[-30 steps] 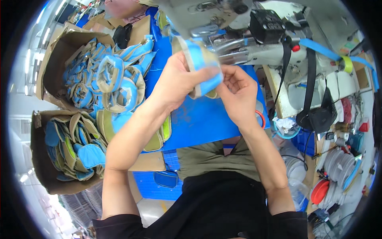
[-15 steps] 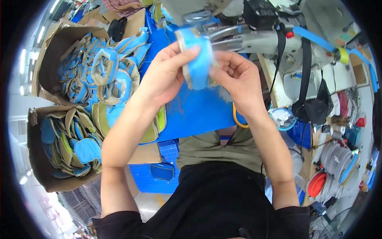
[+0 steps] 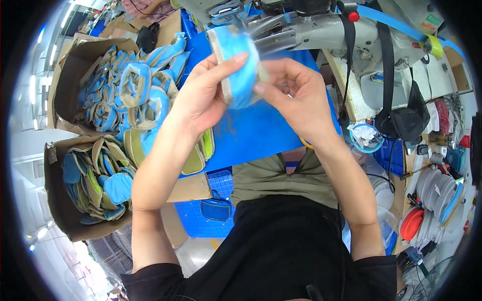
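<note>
Both hands hold one small blue fabric piece with beige edging (image 3: 235, 65) above the blue table top (image 3: 256, 133). My left hand (image 3: 203, 95) grips its left side, thumb across the front. My right hand (image 3: 293, 95) pinches its right edge with the fingertips. The piece is bent into a curve and sits just below the grey sewing machine arm (image 3: 306, 30).
Two cardboard boxes on the left, the upper box (image 3: 70, 75) and the lower box (image 3: 60, 200), hold several blue and beige fabric pieces. More pieces (image 3: 198, 155) lie at the table's left edge. A black strap and pouch (image 3: 401, 120) hang at right, by stacked discs (image 3: 437, 195).
Both hands, with the fabric piece, have shifted left and a little up in the picture, and the piece has been turned and bent more. The view has tilted slightly.
</note>
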A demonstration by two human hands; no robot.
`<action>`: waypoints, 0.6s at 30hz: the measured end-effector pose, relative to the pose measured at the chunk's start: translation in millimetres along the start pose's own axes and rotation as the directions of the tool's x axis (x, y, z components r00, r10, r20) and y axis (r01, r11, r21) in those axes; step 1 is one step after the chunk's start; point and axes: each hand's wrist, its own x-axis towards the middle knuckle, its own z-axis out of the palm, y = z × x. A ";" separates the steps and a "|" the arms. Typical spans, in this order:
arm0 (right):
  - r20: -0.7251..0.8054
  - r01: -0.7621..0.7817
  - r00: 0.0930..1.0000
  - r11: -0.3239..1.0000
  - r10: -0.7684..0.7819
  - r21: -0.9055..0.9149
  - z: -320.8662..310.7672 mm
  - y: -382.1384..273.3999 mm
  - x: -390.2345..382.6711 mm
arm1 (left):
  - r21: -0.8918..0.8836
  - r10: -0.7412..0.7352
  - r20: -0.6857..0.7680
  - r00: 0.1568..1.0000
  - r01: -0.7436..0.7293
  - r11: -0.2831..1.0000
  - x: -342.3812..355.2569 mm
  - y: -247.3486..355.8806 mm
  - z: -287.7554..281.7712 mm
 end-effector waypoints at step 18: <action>0.079 0.351 0.932 0.829 -0.353 -0.436 -1.6 -15.1 21.3 | 0.007 0.039 0.021 0.999 -0.039 0.999 -12.7 -6.3 -2.2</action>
